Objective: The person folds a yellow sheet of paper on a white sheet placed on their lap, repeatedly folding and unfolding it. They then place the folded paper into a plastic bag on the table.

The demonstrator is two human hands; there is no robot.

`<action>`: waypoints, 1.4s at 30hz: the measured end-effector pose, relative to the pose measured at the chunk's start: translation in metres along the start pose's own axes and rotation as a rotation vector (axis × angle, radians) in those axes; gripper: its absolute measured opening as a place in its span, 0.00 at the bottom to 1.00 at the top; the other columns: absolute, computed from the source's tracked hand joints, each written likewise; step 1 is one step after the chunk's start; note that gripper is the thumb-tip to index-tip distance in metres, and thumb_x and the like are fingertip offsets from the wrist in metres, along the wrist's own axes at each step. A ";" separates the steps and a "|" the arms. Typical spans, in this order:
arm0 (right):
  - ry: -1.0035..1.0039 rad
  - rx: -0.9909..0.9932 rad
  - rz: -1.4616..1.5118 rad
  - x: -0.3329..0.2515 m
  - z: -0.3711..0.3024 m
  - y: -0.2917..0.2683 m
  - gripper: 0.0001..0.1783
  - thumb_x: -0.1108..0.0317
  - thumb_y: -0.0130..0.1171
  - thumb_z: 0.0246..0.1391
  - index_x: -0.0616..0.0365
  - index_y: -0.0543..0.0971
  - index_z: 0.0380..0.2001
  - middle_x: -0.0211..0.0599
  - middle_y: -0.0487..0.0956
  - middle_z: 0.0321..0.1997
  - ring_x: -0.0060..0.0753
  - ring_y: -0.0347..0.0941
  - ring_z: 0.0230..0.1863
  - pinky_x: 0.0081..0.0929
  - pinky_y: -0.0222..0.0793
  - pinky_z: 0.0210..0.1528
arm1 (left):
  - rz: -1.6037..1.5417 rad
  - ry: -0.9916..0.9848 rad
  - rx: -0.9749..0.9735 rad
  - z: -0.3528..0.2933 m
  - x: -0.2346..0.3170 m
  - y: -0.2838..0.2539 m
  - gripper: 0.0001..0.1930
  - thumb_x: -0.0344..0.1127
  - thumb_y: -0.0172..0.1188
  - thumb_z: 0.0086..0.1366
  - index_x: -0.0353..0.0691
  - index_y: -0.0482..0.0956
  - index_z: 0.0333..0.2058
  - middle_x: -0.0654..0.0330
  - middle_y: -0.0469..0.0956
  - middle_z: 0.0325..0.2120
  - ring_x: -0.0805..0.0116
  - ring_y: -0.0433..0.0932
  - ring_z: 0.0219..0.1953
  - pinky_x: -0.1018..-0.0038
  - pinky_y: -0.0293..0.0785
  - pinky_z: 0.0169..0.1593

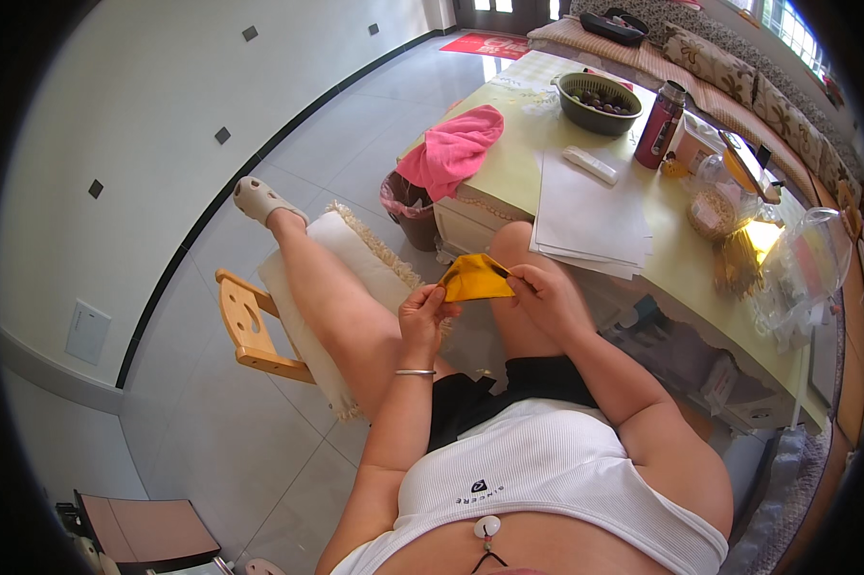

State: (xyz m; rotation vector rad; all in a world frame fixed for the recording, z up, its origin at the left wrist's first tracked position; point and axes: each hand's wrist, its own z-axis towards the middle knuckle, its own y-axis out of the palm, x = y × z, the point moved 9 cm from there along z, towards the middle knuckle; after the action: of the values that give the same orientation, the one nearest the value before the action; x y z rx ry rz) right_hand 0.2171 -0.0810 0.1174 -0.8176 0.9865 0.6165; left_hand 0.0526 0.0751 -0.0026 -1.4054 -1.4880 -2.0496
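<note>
Above my lap I hold a small, bright yellow folded piece [477, 278] up between both hands. Whether it is paper or cloth I cannot tell. My left hand [422, 314], with a bangle at its wrist, pinches the lower left corner between thumb and fingers. At the right corner, my right hand [545, 292] is closed on the same piece. A short dark strip shows there by the fingertips; I cannot make out what it is. Just beyond my right hand, a stack of white paper sheets [585, 213] overhangs the table's near edge.
The pale table [513, 110] carries a pink cloth [456, 149], a green colander [597, 103] of dark round fruit, a red flask [660, 125], a white tube [591, 164] and clear plastic containers [715, 206]. A bin [411, 216] stands below; my leg rests on a cushioned wooden chair [250, 321].
</note>
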 end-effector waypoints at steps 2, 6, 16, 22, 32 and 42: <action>0.017 -0.016 0.021 0.002 0.001 0.001 0.08 0.73 0.58 0.64 0.64 0.80 0.43 0.31 0.79 0.28 0.17 0.74 0.25 0.18 0.71 0.30 | -0.008 0.001 0.003 -0.001 0.001 0.001 0.07 0.32 0.64 0.67 0.35 0.82 0.41 0.56 0.84 0.28 0.65 0.85 0.24 0.71 0.84 0.31; 0.049 -0.059 0.149 0.009 0.002 0.005 0.10 0.70 0.56 0.67 0.64 0.81 0.45 0.29 0.79 0.29 0.16 0.74 0.27 0.17 0.71 0.32 | -0.028 -0.002 0.008 -0.001 0.000 0.001 0.08 0.32 0.63 0.68 0.35 0.82 0.41 0.56 0.85 0.28 0.65 0.85 0.24 0.71 0.84 0.31; 0.100 -0.160 0.444 0.023 -0.001 0.010 0.17 0.63 0.49 0.72 0.64 0.78 0.52 0.27 0.80 0.34 0.15 0.73 0.32 0.16 0.69 0.35 | -0.050 0.003 -0.017 -0.002 0.003 0.004 0.07 0.32 0.61 0.69 0.35 0.82 0.41 0.56 0.84 0.28 0.66 0.85 0.25 0.69 0.86 0.33; 0.114 -0.183 0.411 0.027 0.001 0.011 0.16 0.65 0.49 0.72 0.63 0.78 0.52 0.26 0.80 0.34 0.15 0.73 0.34 0.16 0.69 0.36 | -0.079 -0.008 -0.002 -0.001 0.001 0.003 0.07 0.32 0.61 0.69 0.35 0.82 0.41 0.56 0.84 0.28 0.65 0.85 0.26 0.69 0.86 0.33; 0.098 -0.086 0.327 0.023 0.003 0.005 0.15 0.68 0.49 0.71 0.65 0.78 0.52 0.27 0.81 0.33 0.16 0.75 0.33 0.16 0.71 0.37 | -0.123 -0.024 -0.062 0.000 -0.003 0.004 0.07 0.33 0.61 0.69 0.36 0.82 0.40 0.56 0.85 0.29 0.65 0.85 0.26 0.68 0.86 0.33; 0.097 -0.151 0.420 0.026 0.004 0.004 0.17 0.61 0.47 0.73 0.63 0.79 0.50 0.27 0.82 0.34 0.15 0.75 0.32 0.16 0.69 0.36 | -0.185 -0.047 0.021 0.001 -0.003 -0.004 0.06 0.33 0.62 0.68 0.37 0.82 0.40 0.55 0.85 0.30 0.64 0.86 0.28 0.69 0.86 0.33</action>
State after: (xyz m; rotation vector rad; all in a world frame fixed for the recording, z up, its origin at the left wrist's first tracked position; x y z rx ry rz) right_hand 0.2269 -0.0728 0.0944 -0.7822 1.2237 1.0296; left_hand 0.0523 0.0761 -0.0073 -1.3625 -1.7123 -2.1131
